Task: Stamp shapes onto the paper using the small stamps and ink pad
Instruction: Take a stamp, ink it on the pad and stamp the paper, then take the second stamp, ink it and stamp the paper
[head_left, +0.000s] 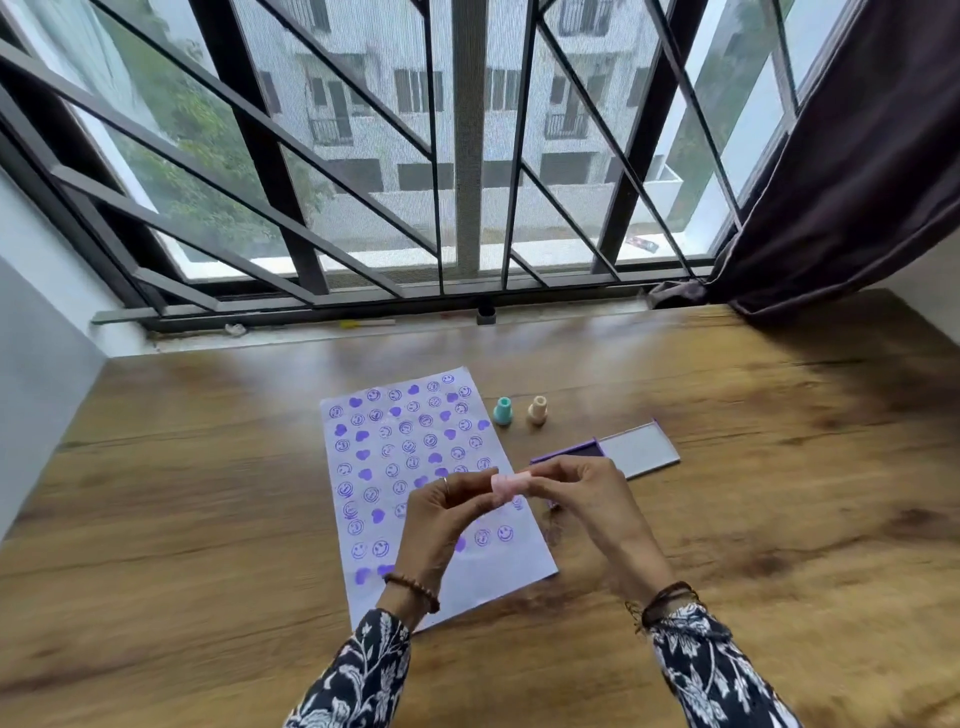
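Observation:
A white paper (363, 587) lies on the wooden table, covered with several purple smiley and heart prints. Above its lower right part, my left hand (441, 519) and my right hand (587, 499) both pinch a small pink stamp (508, 483), held sideways between the fingertips. A teal stamp (502, 411) and a peach stamp (537, 410) stand upright beside the paper's upper right corner. The purple ink pad (576, 453) lies open to the right of the paper, its grey lid (641, 451) folded out; my right hand hides part of the pad.
The wooden table (208, 493) runs to a barred window (467, 156) at the back. A dark curtain (857, 182) hangs over the far right corner. A grey wall (41, 389) borders the left side.

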